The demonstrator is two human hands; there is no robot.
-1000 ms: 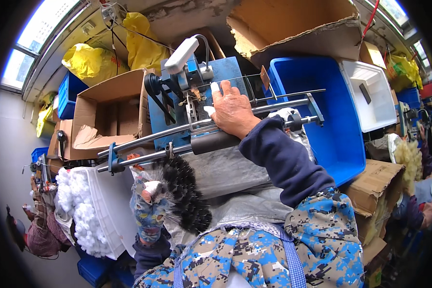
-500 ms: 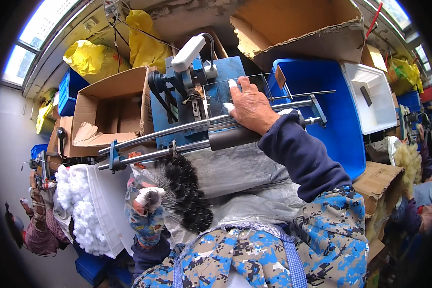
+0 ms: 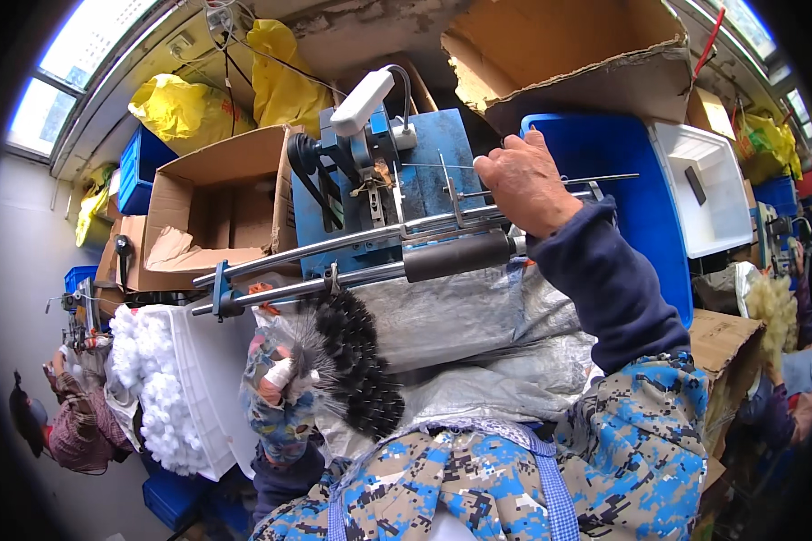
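My right hand [image 3: 528, 185] is closed at the right side of the blue machine [image 3: 442, 140], above its steel rods [image 3: 352, 236]. A thin wire [image 3: 438, 165] runs from the machine's middle to its fingertips; what is inside the grip is hidden. A dark roller [image 3: 456, 256] lies on the front rod, below that hand. At the lower left, my left hand [image 3: 275, 386], in a patterned sleeve cover with white wrapping on a finger, is closed around the pale ends of a bunch of black-bristled wire brushes [image 3: 356, 361]. The brushes fan out over a grey plastic sheet [image 3: 460, 316].
Left of the machine stands an open cardboard box [image 3: 167, 203]. A white bin [image 3: 212, 388] holds white fluffy pieces [image 3: 158, 397]. A blue bin [image 3: 663, 261] and a white tray [image 3: 726, 207] are at the right. Other people [image 3: 86, 424] work at both sides.
My right hand has lifted off the rods and moved right, and its spread fingers have closed. The left hand still holds the black brushes, turned slightly.
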